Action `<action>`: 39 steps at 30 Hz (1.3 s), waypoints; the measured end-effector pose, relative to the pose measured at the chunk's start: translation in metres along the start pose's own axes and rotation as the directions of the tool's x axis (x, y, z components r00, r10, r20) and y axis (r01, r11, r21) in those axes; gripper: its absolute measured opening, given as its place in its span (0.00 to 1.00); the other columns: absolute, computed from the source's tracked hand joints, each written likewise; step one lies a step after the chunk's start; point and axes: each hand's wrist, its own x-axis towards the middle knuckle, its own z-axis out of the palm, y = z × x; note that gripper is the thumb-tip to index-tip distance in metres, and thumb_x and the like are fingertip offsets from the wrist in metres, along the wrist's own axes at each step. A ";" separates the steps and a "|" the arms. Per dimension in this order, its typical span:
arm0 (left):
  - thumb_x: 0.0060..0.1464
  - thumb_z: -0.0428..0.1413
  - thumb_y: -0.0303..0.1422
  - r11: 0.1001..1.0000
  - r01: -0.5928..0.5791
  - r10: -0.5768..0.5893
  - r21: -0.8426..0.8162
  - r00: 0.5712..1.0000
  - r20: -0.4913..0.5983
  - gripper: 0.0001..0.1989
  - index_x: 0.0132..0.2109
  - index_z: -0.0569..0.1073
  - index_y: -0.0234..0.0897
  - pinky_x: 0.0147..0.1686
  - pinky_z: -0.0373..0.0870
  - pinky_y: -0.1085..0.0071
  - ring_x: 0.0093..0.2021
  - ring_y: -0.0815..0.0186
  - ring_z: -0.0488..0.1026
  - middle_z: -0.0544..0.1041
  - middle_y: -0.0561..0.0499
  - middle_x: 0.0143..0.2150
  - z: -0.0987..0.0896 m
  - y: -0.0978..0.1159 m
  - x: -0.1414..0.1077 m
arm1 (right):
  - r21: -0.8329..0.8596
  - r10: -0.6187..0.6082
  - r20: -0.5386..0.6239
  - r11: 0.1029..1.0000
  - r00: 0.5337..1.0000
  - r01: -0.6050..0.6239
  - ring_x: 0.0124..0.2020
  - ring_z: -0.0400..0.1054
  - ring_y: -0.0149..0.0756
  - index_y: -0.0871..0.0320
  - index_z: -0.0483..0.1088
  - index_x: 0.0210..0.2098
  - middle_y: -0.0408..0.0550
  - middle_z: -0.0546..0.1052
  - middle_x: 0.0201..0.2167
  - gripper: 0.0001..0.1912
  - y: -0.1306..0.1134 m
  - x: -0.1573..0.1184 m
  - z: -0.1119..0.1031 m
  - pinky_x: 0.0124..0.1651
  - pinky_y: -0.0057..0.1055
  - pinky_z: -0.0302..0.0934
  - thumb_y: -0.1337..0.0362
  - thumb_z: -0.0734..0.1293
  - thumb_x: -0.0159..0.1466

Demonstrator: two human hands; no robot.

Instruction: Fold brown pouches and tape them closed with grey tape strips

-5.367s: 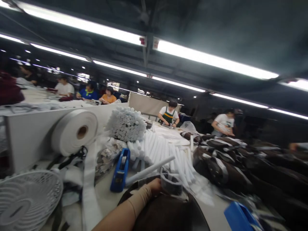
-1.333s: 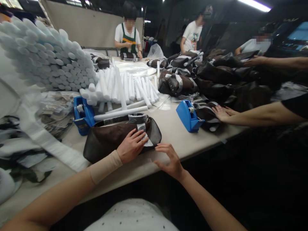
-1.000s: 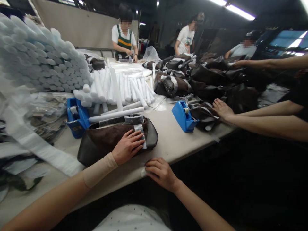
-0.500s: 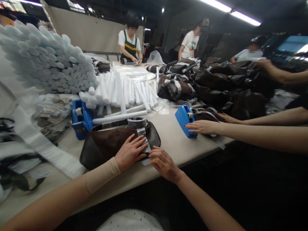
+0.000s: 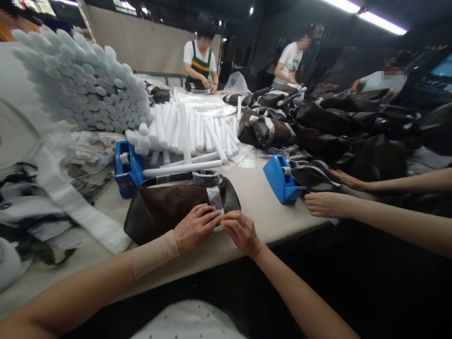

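Note:
A dark brown bag (image 5: 169, 207) lies on its side on the table, with a wrapped ring-shaped handle (image 5: 206, 177) at its upper edge. A silvery strip (image 5: 214, 197) runs down over the bag near its right end. At the strip's lower end, my left hand (image 5: 197, 228) rests on the bag with fingers bent together. My right hand (image 5: 242, 231) is pinched at the bag's lower edge, fingertips meeting those of my left hand. What lies between the fingertips is too small to make out.
Blue tape dispensers stand left (image 5: 129, 169) and right (image 5: 281, 179) of the bag. White foam rods (image 5: 197, 132) lie behind it; more are stacked at left. A co-worker's hands (image 5: 328, 205) are at the right. Dark bags (image 5: 321, 113) are piled behind them.
My fingers have drawn together at the strip's lower end; my right hand has closed into a pinch. The co-worker's near hand has moved off the right dispenser. The view has shifted slightly.

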 end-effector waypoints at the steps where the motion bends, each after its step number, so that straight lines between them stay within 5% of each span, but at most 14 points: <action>1: 0.64 0.48 0.28 0.999 0.000 -0.001 -0.040 0.999 -0.032 0.16 0.58 0.68 0.33 0.56 0.68 0.54 0.57 0.57 0.66 0.75 0.44 0.55 -0.001 0.000 -0.001 | 0.000 0.024 -0.004 1.000 1.000 -0.024 0.41 0.70 0.36 0.57 0.68 0.42 0.50 0.75 0.38 0.07 0.000 0.002 0.001 0.44 0.34 0.69 0.73 0.65 0.65; 7: 0.61 0.49 0.23 0.982 0.031 -0.047 -0.188 0.996 -0.078 0.10 0.42 0.74 0.35 0.60 0.66 0.51 0.59 0.57 0.66 0.75 0.43 0.48 -0.002 0.002 -0.009 | 0.053 0.126 0.041 0.990 0.991 -0.128 0.41 0.68 0.37 0.56 0.69 0.41 0.50 0.75 0.37 0.06 0.000 0.006 0.004 0.44 0.36 0.67 0.72 0.64 0.66; 13: 0.57 0.54 0.26 0.937 0.228 -0.246 -0.266 0.969 -0.036 0.16 0.52 0.72 0.35 0.49 0.73 0.56 0.52 0.56 0.70 0.73 0.40 0.51 -0.003 0.000 0.001 | 0.113 0.160 0.026 0.980 0.987 -0.162 0.42 0.67 0.37 0.56 0.71 0.40 0.49 0.74 0.38 0.05 0.003 0.008 0.001 0.45 0.36 0.67 0.70 0.64 0.66; 18: 0.60 0.52 0.27 0.919 0.273 -0.291 -0.285 0.956 -0.024 0.10 0.44 0.77 0.35 0.47 0.74 0.57 0.46 0.58 0.74 0.77 0.42 0.48 -0.003 -0.005 0.012 | 0.156 0.196 0.026 0.968 0.980 -0.198 0.40 0.66 0.36 0.56 0.73 0.39 0.48 0.73 0.36 0.05 0.006 0.009 0.000 0.44 0.35 0.66 0.67 0.65 0.67; 24: 0.60 0.56 0.35 0.577 0.389 -0.665 -0.718 0.735 -0.136 0.08 0.39 0.78 0.35 0.41 0.76 0.67 0.38 0.64 0.78 0.80 0.48 0.38 -0.007 -0.010 0.015 | 0.242 0.332 0.118 0.905 0.936 -0.351 0.38 0.68 0.34 0.57 0.75 0.37 0.48 0.72 0.35 0.07 0.015 0.019 0.001 0.40 0.30 0.64 0.62 0.66 0.66; 27: 0.61 0.56 0.34 0.662 0.312 -0.569 -0.682 0.801 -0.186 0.08 0.41 0.78 0.37 0.44 0.75 0.64 0.42 0.63 0.76 0.80 0.47 0.41 -0.011 -0.004 0.014 | 0.247 0.429 0.315 0.824 0.847 -0.509 0.33 0.67 0.31 0.59 0.75 0.32 0.45 0.72 0.31 0.07 0.027 0.034 0.002 0.37 0.27 0.61 0.62 0.69 0.62; 30: 0.61 0.55 0.29 0.857 0.196 -0.338 -0.476 0.912 -0.233 0.08 0.46 0.77 0.39 0.47 0.73 0.60 0.48 0.61 0.73 0.80 0.48 0.44 -0.012 0.002 0.011 | 0.193 0.501 0.507 0.727 0.702 -0.659 0.29 0.63 0.29 0.62 0.73 0.26 0.41 0.70 0.25 0.04 0.041 0.049 0.003 0.33 0.25 0.56 0.68 0.70 0.57; 32: 0.62 0.54 0.28 0.937 0.137 -0.219 -0.321 0.947 -0.233 0.09 0.47 0.76 0.39 0.45 0.72 0.60 0.48 0.61 0.72 0.81 0.48 0.45 -0.011 0.004 0.009 | 0.165 0.518 0.578 0.683 0.631 -0.712 0.26 0.61 0.28 0.63 0.73 0.24 0.39 0.69 0.21 0.03 0.048 0.055 0.004 0.29 0.24 0.54 0.69 0.69 0.54; 39: 0.63 0.51 0.26 0.997 0.070 -0.075 -0.033 0.987 -0.144 0.09 0.45 0.76 0.35 0.41 0.70 0.62 0.46 0.60 0.74 0.80 0.47 0.44 -0.005 0.007 0.004 | 0.146 0.547 0.636 0.608 0.544 -0.781 0.24 0.62 0.27 0.64 0.74 0.26 0.41 0.72 0.22 0.05 0.054 0.061 0.006 0.27 0.23 0.56 0.67 0.70 0.51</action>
